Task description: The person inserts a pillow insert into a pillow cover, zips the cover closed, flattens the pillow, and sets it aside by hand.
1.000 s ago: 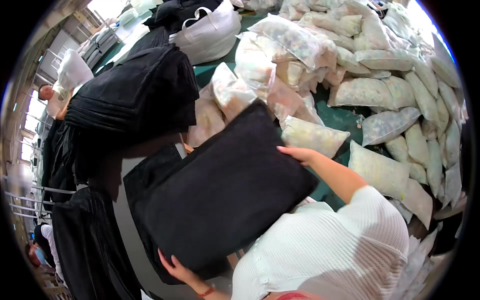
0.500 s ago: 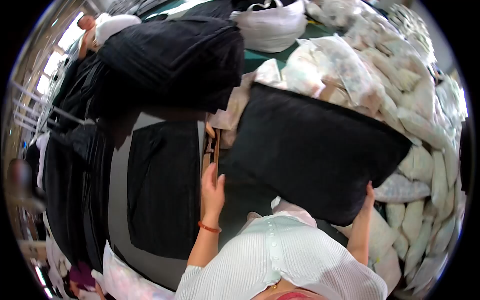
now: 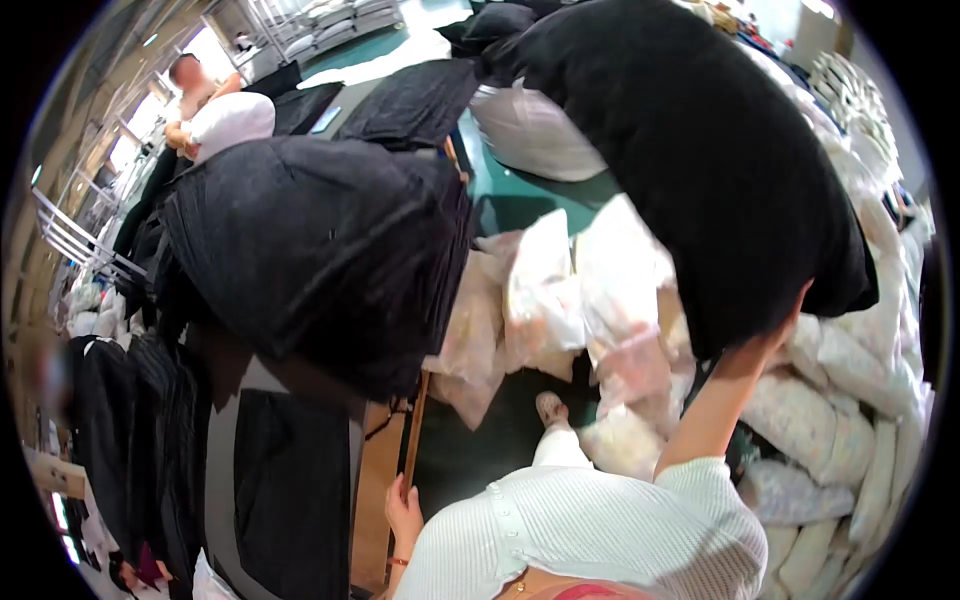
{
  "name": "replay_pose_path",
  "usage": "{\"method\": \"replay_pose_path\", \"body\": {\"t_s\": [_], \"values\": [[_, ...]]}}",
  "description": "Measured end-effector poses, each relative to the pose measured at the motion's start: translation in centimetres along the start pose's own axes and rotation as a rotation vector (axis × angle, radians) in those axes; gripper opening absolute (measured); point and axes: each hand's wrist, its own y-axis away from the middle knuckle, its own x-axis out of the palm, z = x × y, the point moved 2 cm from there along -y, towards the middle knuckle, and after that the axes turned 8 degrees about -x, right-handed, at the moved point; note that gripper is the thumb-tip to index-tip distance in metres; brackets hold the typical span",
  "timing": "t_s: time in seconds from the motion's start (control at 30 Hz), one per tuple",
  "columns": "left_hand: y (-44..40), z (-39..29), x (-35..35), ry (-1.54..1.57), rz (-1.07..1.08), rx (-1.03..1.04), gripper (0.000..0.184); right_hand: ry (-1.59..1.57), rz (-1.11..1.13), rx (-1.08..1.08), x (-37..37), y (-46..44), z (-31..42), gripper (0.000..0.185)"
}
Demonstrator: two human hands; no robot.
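Note:
A plump black cushion [image 3: 700, 150] is up at the right, gripped near its lower edge by my right hand [image 3: 785, 325]; my fingers are partly hidden by it. My left hand [image 3: 404, 512] hangs low beside the wooden table edge [image 3: 413, 440], its fingers apart and nothing in them. On the grey table top lies a flat black cover [image 3: 292, 490], left of that hand. Beyond it rises a tall stack of black covers [image 3: 310, 230].
White stuffed inserts [image 3: 840, 420] are heaped along the right. Several filled translucent bags [image 3: 540, 290] stand on the green floor ahead. A white sack [image 3: 530, 130] sits behind the cushion. Another person [image 3: 190, 95] holds a white bundle at the far left.
My right hand has lifted the black cushion up and forward, away from my lap. My left hand has dropped lower along the table edge. The view has shifted, showing more floor and bags.

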Motion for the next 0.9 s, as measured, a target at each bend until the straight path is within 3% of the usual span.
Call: {"method": "replay_pose_path", "body": {"t_s": [0.07,0.1,0.13,0.17,0.23,0.27,0.3,0.4,0.47,0.5,0.57,0.6,0.63,0.73,0.8,0.9], "values": [[-1.2,0.4,2.6,0.066,-0.033,-0.099,0.041,0.122,0.009,-0.137,3.8,-11.0,-6.0,0.048],[-1.1,-2.5,3.7,0.112,-0.055,-0.176,0.042,0.121,0.043,-0.086,7.6,-17.3,-9.7,0.062],[-0.2,-5.0,4.5,0.154,-0.079,-0.26,0.043,0.068,-0.029,-0.095,10.0,-23.0,-13.9,0.047],[-0.6,-4.9,5.9,0.18,-0.083,-0.265,0.044,0.316,0.099,-0.242,7.2,-34.3,-20.0,0.06],[-0.6,-3.9,7.6,0.223,-0.091,-0.273,0.045,0.473,-0.139,0.084,7.7,-43.2,-29.1,0.067],[-1.1,-3.1,8.5,0.232,-0.09,-0.295,0.046,0.678,-0.267,0.158,8.7,-42.9,-30.9,0.062],[-0.8,-1.3,9.6,0.204,-0.103,-0.329,0.047,0.685,-0.287,0.126,5.8,-45.4,-33.8,0.057],[-1.8,0.0,11.8,0.276,-0.052,-0.438,0.047,0.808,0.153,-0.002,-4.0,-42.4,-38.1,0.025],[-1.9,-0.1,12.8,0.294,0.061,-0.463,0.046,0.857,0.145,0.239,-11.2,-34.6,-38.7,0.02],[-1.7,-1.0,12.6,0.282,0.067,-0.481,0.046,0.775,0.191,0.539,-16.5,-30.9,-39.2,0.022],[-2.8,-6.2,12.5,0.144,0.1,-0.462,0.043,0.862,0.124,0.583,-24.4,-20.2,-37.5,0.023],[-3.0,-7.4,12.5,0.134,0.106,-0.399,0.041,1.078,0.095,0.868,-26.9,-16.2,-35.6,0.024],[-3.2,-7.5,12.6,0.16,0.111,-0.357,0.039,1.03,-0.097,0.977,-27.4,-12.1,-33.4,0.023],[-3.9,-8.7,13.0,0.083,0.089,-0.236,0.033,1.146,-0.143,1.15,-30.8,-4.8,-28.3,0.023],[-4.6,-13.8,12.3,0.1,0.16,-0.186,0.029,1.148,-0.106,1.299,-33.2,-0.2,-25.8,0.025],[-6.3,-25.1,9.3,0.537,0.28,-0.171,0.019,1.181,-0.101,1.29,-36.1,2.6,-25.0,0.028]]}}
